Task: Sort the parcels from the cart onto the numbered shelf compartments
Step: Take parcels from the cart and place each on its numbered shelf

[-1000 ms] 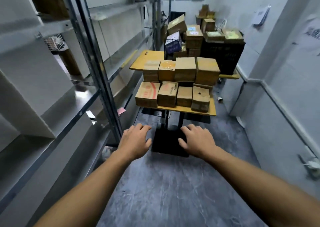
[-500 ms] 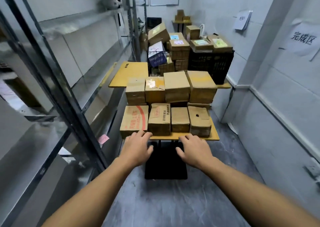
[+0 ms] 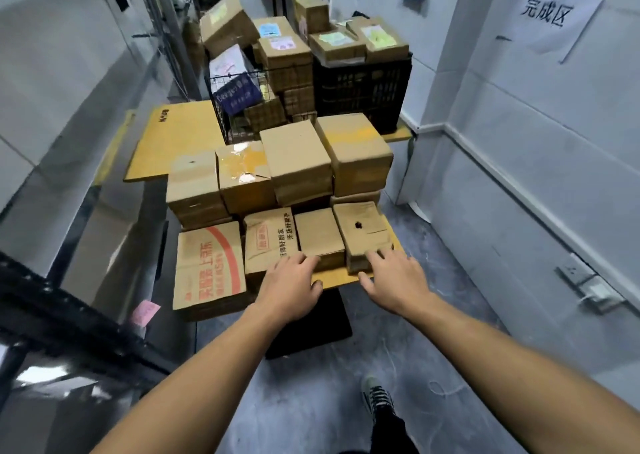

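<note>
On the front edge of the cart's yellow board (image 3: 334,277), the small plain parcel (image 3: 320,237) sat wedged between a printed parcel (image 3: 268,238) and a dented parcel (image 3: 362,230) with a hole in its top. It looked light, its worn cardboard stiff yet crushable, best drawn forward by its front face, then held by both sides. At that same edge the left hand (image 3: 291,285) and right hand (image 3: 394,277) lay spread and straight-fingered, clasping nothing, fingertips (image 3: 375,255) at the parcels' fronts, with taller parcels (image 3: 298,159) stacked behind.

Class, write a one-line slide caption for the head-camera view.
Left hand and right hand, open, reach small front-row parcels on a yellow cart.
</note>
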Demonstrator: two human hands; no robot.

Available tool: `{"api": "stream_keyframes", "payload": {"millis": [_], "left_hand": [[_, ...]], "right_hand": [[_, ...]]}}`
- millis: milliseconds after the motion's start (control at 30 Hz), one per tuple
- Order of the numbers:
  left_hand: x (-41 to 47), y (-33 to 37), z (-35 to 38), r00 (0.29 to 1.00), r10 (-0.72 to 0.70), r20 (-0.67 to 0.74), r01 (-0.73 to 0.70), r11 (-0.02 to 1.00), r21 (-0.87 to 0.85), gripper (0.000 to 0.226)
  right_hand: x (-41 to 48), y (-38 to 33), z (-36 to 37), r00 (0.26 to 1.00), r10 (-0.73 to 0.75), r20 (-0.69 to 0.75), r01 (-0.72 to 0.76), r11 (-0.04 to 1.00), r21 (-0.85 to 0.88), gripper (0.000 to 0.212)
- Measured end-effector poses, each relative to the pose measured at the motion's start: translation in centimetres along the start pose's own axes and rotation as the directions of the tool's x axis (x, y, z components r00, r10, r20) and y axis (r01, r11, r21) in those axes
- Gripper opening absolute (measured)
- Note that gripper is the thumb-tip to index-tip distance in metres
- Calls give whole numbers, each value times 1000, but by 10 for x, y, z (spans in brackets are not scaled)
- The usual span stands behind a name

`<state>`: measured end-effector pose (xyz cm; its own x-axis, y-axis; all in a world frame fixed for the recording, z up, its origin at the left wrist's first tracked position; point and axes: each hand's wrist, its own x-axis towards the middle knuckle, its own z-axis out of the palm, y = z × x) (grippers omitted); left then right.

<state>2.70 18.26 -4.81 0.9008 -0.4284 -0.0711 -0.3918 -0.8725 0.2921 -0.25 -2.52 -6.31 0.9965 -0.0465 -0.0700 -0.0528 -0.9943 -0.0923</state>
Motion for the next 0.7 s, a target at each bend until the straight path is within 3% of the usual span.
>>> {"api": "stream_keyframes", "payload": {"millis": [133, 433, 700], "left_hand": [[41, 17, 11, 999, -9, 42, 10, 1000, -13, 51], [118, 59, 51, 987, -154, 43, 156, 987, -37, 49], [130, 82, 87, 919, -391, -37, 388, 919, -72, 48]], "right_hand": [[29, 29, 5, 1000, 13, -16, -13, 999, 51, 43], [94, 86, 22, 992, -7, 125, -23, 972, 236, 54], [112, 112, 59, 954, -92, 285, -82, 834, 546, 58]]}}
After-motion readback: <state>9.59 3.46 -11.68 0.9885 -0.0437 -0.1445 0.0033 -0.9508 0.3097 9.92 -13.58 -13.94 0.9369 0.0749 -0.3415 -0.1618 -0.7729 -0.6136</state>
